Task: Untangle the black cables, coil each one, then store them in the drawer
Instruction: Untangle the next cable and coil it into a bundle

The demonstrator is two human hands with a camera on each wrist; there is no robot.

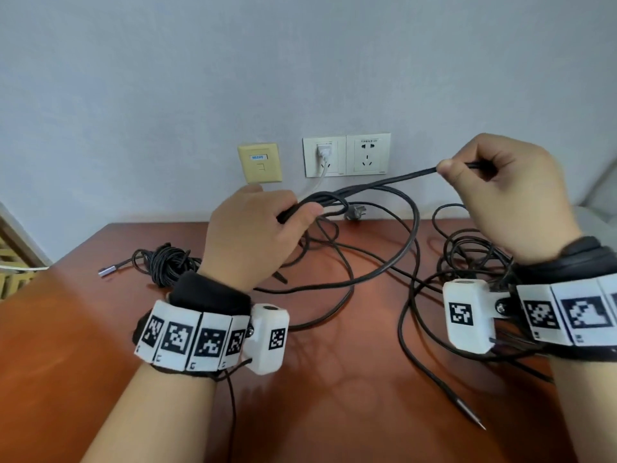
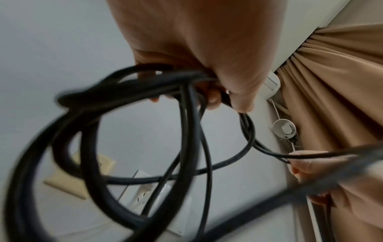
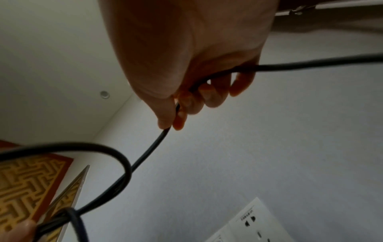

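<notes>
Two hands are raised above the reddish-brown table [image 1: 100,329], both engaged on the black cables. The left hand [image 1: 253,232], at centre frame in the head view, has its fingers curled round a bunch of gathered black cable loops [image 2: 116,91]; the left wrist view shows several strands passing through that grip and hanging below it as overlapping loops. The right hand [image 1: 507,192], at upper right, pinches a single black cable strand [image 1: 400,177] between thumb and curled fingers; the strand runs taut from this pinch down-left to the left hand's bunch. The remaining black cable lies in loose, crossed loops [image 1: 384,275] on the table at centre and right. A coiled black cable bundle [image 1: 167,262] with a metal connector rests on the table at left, apart from the tangle. On the wall behind, a white plug [image 1: 323,151] sits in a double socket plate [image 1: 367,154], beside a beige data port plate [image 1: 259,162].
</notes>
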